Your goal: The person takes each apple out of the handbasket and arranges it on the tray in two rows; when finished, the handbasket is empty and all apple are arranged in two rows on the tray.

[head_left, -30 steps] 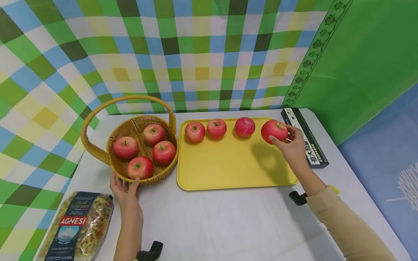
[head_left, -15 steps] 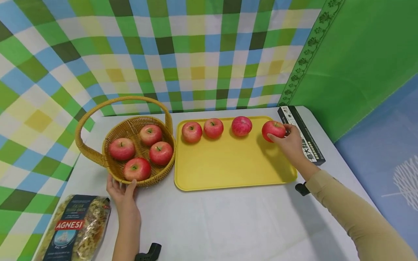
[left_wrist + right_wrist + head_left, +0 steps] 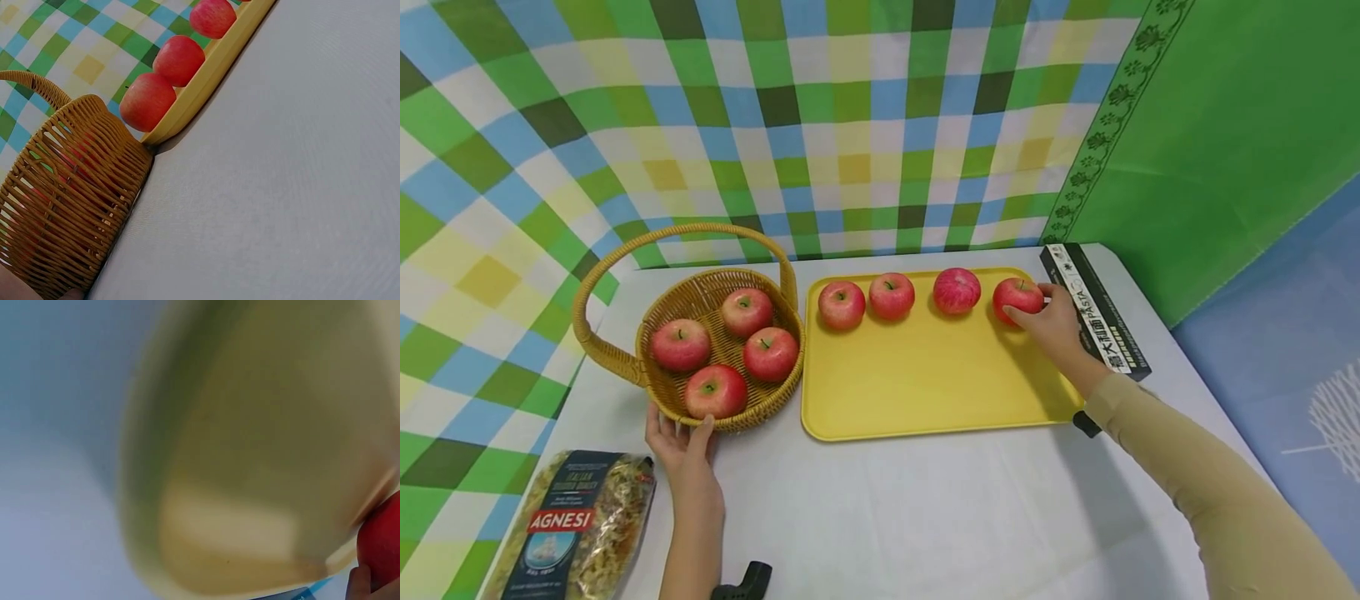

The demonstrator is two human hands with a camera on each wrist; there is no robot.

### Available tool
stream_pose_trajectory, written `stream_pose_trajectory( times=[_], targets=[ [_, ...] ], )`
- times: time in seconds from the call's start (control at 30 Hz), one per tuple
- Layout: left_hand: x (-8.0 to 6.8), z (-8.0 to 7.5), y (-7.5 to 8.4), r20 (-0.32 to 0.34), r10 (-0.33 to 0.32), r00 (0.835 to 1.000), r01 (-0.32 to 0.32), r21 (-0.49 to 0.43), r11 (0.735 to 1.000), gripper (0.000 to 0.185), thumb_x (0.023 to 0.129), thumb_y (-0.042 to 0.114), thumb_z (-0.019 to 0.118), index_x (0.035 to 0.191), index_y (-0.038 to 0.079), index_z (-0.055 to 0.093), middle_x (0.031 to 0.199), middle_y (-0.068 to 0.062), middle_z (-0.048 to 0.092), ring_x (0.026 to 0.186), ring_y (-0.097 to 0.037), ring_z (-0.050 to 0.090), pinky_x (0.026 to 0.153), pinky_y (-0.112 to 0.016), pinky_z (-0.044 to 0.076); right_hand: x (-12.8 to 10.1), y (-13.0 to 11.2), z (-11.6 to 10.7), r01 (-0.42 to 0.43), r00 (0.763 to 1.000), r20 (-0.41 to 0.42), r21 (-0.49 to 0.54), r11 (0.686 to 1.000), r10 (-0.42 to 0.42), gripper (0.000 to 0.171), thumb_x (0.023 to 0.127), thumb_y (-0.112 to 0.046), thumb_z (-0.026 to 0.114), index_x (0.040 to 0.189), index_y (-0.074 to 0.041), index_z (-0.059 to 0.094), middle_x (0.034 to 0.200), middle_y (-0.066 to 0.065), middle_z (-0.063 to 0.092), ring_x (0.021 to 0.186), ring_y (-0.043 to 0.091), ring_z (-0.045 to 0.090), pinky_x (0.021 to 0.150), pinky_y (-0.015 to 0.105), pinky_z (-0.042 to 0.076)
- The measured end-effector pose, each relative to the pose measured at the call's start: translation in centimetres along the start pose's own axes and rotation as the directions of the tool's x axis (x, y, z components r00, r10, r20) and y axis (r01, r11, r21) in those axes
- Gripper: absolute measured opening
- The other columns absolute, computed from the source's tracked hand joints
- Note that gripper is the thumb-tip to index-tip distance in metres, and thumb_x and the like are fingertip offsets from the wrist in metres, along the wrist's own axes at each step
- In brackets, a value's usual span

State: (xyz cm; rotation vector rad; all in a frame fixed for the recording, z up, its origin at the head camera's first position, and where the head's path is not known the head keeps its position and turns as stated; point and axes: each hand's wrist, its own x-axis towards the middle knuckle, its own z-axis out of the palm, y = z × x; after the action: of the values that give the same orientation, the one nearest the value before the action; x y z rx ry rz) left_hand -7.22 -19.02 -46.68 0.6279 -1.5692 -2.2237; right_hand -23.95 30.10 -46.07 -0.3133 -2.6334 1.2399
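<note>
From the head view, my right hand [image 3: 1051, 321] is cupping the rightmost apple [image 3: 1017, 297] at the upper right of the yellow tray [image 3: 925, 392], fingers curled round its near side. It is feeling firm, smooth and fairly heavy, I judge, so I am taking it round the widest part. My left hand [image 3: 683, 442] is gripping the wicker basket [image 3: 778, 375] rim, lower left.

In the left wrist view, the stiff basket weave is filling the lower left.

In the right wrist view, the blurred tray is filling the frame, with the apple at the lower right edge.
</note>
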Motion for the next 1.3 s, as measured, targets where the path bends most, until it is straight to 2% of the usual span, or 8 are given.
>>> stream_pose_trajectory(
  times=[0.2, 0.5, 0.7, 0.77, 0.87, 1.0, 1.13, 1.3],
  targets=[
    [0.0, 0.1, 0.1, -0.001, 0.003, 1.000, -0.003, -0.013, 1.000, 0.080, 0.096, 0.011, 0.060, 0.151, 0.035, 0.007, 0.159, 0.004, 0.005, 0.143, -0.016, 0.014, 0.113, -0.036, 0.026, 0.2, 0.1, 0.5, 0.014, 1.000, 0.005, 0.033, 0.999, -0.014, 0.075, 0.080, -0.018, 0.078, 0.135, 0.009, 0.035, 0.131, 0.027, 0.041, 0.116, 0.039, 0.044, 0.100, 0.048, 0.040],
    [0.1, 0.2, 0.0, -0.004, -0.008, 1.000, 0.008, -0.006, 1.000, 0.078, 0.097, 0.011, 0.058, 0.151, 0.036, 0.008, 0.159, 0.005, 0.006, 0.142, -0.016, 0.015, 0.113, -0.037, 0.027, 0.4, 0.2, 1.1, 0.030, 1.000, 0.004, 0.020, 0.999, -0.030, 0.080, 0.080, -0.015, 0.078, 0.137, 0.011, 0.029, 0.135, 0.029, 0.033, 0.121, 0.041, 0.039, 0.105, 0.048, 0.036],
    [0.1, 0.2, 0.0, -0.010, -0.016, 1.000, 0.016, 0.002, 1.000, 0.079, 0.097, 0.011, 0.059, 0.151, 0.037, 0.007, 0.159, 0.005, 0.006, 0.143, -0.016, 0.014, 0.113, -0.037, 0.027, -0.6, -0.5, 0.1, -0.011, 1.000, -0.012, 0.068, 0.998, 0.012, 0.084, 0.083, -0.021, 0.076, 0.143, 0.007, 0.024, 0.142, 0.027, 0.031, 0.124, 0.041, 0.039, 0.103, 0.048, 0.037],
    [0.1, 0.3, 0.1, -0.012, -0.018, 1.000, 0.018, 0.004, 1.000, 0.079, 0.097, 0.011, 0.058, 0.151, 0.037, 0.007, 0.159, 0.006, 0.005, 0.143, -0.016, 0.014, 0.113, -0.037, 0.026, -1.1, -1.1, -0.2, 0.000, 1.000, -0.025, 0.082, 0.997, 0.002, 0.084, 0.084, -0.024, 0.075, 0.144, 0.004, 0.024, 0.143, 0.025, 0.031, 0.127, 0.041, 0.037, 0.104, 0.049, 0.035],
    [0.2, 0.3, 0.2, -0.013, -0.016, 1.000, 0.016, 0.002, 1.000, 0.079, 0.097, 0.011, 0.058, 0.151, 0.037, 0.007, 0.159, 0.006, 0.005, 0.144, -0.016, 0.013, 0.113, -0.037, 0.026, -1.7, -2.2, -0.7, 0.052, 0.998, -0.041, 0.123, 0.991, -0.048, 0.082, 0.085, -0.024, 0.075, 0.145, 0.001, 0.025, 0.143, 0.023, 0.031, 0.129, 0.039, 0.036, 0.106, 0.049, 0.034],
    [0.2, 0.3, 0.2, -0.010, -0.004, 1.000, 0.004, -0.001, 1.000, 0.080, 0.096, 0.011, 0.059, 0.151, 0.037, 0.008, 0.159, 0.006, 0.006, 0.143, -0.017, 0.015, 0.112, -0.037, 0.027, -3.0, -4.3, -0.3, 0.181, 0.984, -0.012, 0.121, 0.976, -0.180, 0.079, 0.083, -0.018, 0.077, 0.143, 0.001, 0.029, 0.139, 0.023, 0.035, 0.126, 0.039, 0.040, 0.103, 0.051, 0.038],
    [0.2, 0.2, 0.2, -0.011, 0.006, 1.000, -0.007, -0.010, 1.000, 0.080, 0.096, 0.011, 0.060, 0.151, 0.036, 0.008, 0.159, 0.004, 0.007, 0.142, -0.016, 0.017, 0.112, -0.037, 0.028, -4.8, -7.2, 1.3, 0.306, 0.947, 0.062, 0.114, 0.945, -0.314, 0.078, 0.079, -0.016, 0.080, 0.139, 0.004, 0.034, 0.135, 0.023, 0.040, 0.122, 0.039, 0.044, 0.101, 0.052, 0.040],
    [0.1, 0.1, 0.2, -0.017, -0.001, 1.000, 0.001, -0.006, 1.000, 0.079, 0.096, 0.011, 0.059, 0.151, 0.036, 0.008, 0.159, 0.005, 0.007, 0.141, -0.016, 0.017, 0.112, -0.037, 0.029, -7.2, -10.8, 3.7, 0.359, 0.904, 0.179, 0.174, 0.917, -0.388, 0.078, 0.079, -0.021, 0.081, 0.139, 0.001, 0.036, 0.136, 0.019, 0.043, 0.123, 0.036, 0.045, 0.102, 0.050, 0.040]
  ],
)
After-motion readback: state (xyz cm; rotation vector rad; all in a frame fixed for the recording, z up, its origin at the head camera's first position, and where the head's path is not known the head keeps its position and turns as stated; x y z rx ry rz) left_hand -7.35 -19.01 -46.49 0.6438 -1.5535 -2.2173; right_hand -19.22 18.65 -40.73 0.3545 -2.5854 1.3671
